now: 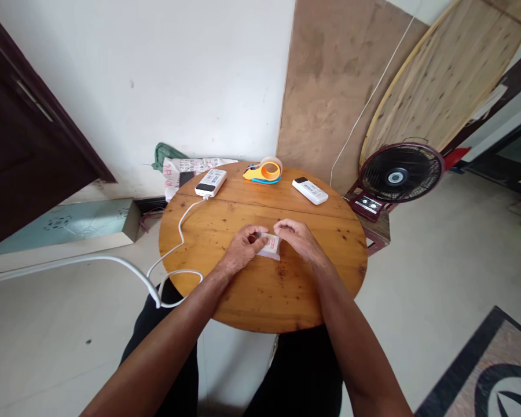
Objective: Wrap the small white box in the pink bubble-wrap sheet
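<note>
A small pale packet (pixel 270 245) with red print lies low over the middle of the round wooden table. My left hand (pixel 246 243) grips its left side, thumb on top. Along its near edge there is a lighter, see-through-looking strip. Close to the packet's far right corner is my right hand (pixel 296 233), its fingers pinched together; whatever may be between them is too small to make out. Beyond the hands stands an orange tape dispenser (pixel 254 173) with a roll of clear tape.
On the table (pixel 243 307) are a white power bank (pixel 217 180) with a white cable (pixel 181 223) running off left and a second white power bank (pixel 316 192) at right. A dark red fan (pixel 402 174) stands beyond the right edge. White wall and boards rise behind.
</note>
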Tool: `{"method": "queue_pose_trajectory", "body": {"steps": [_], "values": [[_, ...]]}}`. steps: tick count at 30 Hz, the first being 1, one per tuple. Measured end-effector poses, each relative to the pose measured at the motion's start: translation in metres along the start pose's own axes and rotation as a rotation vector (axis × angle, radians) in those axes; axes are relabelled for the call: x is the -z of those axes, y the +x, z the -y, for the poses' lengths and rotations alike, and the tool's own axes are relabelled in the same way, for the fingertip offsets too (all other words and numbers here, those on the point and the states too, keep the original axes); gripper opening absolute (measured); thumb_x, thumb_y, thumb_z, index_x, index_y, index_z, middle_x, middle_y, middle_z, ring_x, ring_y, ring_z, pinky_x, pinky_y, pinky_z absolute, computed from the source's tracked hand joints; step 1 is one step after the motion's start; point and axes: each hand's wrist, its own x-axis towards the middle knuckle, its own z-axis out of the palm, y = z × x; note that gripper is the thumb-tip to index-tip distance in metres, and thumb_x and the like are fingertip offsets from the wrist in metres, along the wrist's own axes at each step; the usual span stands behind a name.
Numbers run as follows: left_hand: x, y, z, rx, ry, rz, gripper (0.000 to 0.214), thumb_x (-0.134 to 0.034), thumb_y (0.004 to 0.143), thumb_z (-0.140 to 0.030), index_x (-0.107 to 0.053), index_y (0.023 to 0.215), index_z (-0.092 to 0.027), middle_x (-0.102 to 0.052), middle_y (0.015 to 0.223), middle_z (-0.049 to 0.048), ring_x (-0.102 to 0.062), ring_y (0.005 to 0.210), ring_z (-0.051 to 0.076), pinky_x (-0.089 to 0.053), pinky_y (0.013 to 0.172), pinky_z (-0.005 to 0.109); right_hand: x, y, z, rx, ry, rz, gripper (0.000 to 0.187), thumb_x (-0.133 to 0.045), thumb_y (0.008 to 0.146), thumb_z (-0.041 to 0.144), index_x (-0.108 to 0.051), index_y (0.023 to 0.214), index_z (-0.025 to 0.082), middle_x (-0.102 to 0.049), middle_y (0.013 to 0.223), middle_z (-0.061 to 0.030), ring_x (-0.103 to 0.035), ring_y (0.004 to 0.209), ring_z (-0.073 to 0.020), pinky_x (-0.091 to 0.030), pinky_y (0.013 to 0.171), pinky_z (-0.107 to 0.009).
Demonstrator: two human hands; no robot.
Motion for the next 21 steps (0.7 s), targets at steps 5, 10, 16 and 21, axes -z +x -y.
{"method": "queue_pose_trajectory", "body": {"steps": [5, 10, 16, 21], "values": [[0.000, 0.001, 0.001, -0.030, -0.002, -0.015, 0.032, -0.073, 0.069, -0.040, -0.068, 0.091, -0.017, -0.063, 0.080, 0.0017, -0.055, 0.071, 0.012, -0.046, 0.067, 0.025, -0.005, -0.001, 0.001, -0.020, 0.011, 0.084, 0.022, -0.060, 0.075, 0.037, -0.065, 0.081, 0.017, -0.063, 0.076, 0.0006, -0.056, 0.072, -0.0139, -0.042, 0.067, -0.025], [0.001, 0.001, 0.001, -0.027, 0.031, -0.006, 0.031, -0.072, 0.070, -0.038, -0.068, 0.092, -0.016, -0.062, 0.080, 0.0017, -0.054, 0.070, 0.012, -0.044, 0.067, 0.025, -0.007, 0.003, -0.008, -0.037, -0.016, 0.117, 0.025, -0.064, 0.073, 0.039, -0.066, 0.084, 0.016, -0.065, 0.077, -0.0006, -0.057, 0.070, -0.0142, -0.043, 0.065, -0.025], [0.000, -0.001, -0.003, -0.019, 0.014, 0.004, 0.029, -0.070, 0.072, -0.035, -0.068, 0.093, -0.017, -0.062, 0.079, 0.0010, -0.053, 0.068, 0.012, -0.044, 0.066, 0.025, -0.008, 0.002, -0.006, -0.056, -0.048, 0.108, 0.019, -0.064, 0.071, 0.033, -0.066, 0.083, 0.018, -0.065, 0.075, 0.0010, -0.056, 0.068, -0.0139, -0.042, 0.064, -0.025], [0.001, 0.000, -0.001, -0.027, 0.013, -0.003, 0.029, -0.072, 0.071, -0.036, -0.069, 0.092, -0.017, -0.063, 0.082, 0.0020, -0.055, 0.071, 0.013, -0.045, 0.068, 0.026, -0.010, 0.003, -0.007, -0.016, -0.075, 0.102, 0.020, -0.061, 0.075, 0.036, -0.064, 0.084, 0.018, -0.062, 0.074, 0.0017, -0.055, 0.067, -0.0131, -0.041, 0.061, -0.025]]}}
